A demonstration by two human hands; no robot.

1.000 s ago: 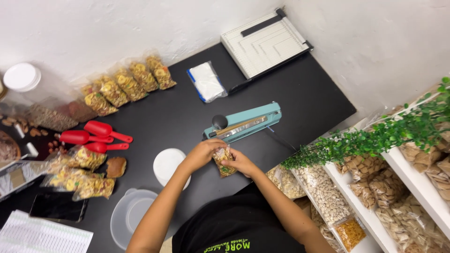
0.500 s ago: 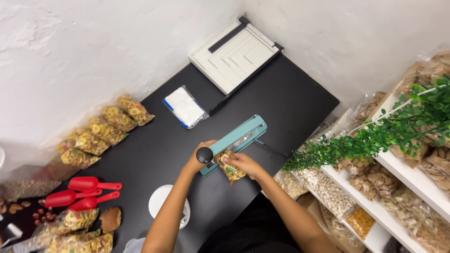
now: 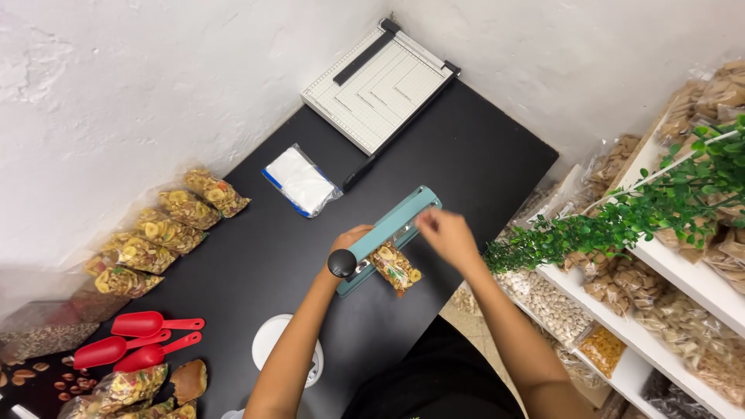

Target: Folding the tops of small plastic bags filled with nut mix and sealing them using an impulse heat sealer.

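Left hand (image 3: 347, 239) grips the teal bar-shaped heat sealer (image 3: 390, 237) near the black tabletop's (image 3: 481, 147) right edge; clear snack-filled plastic bag (image 3: 396, 268) under its arm. Right hand (image 3: 444, 231) hovers loosely open above it.

A: Where is the counter (image 3: 481, 147) open?
B: Between the teal sealer (image 3: 388, 237) and the paper cutter (image 3: 378, 85), and toward the snack bags (image 3: 163, 233).
A: Obstacles?
B: Shelf (image 3: 667, 264) and green garland (image 3: 621, 221) crowd the right.
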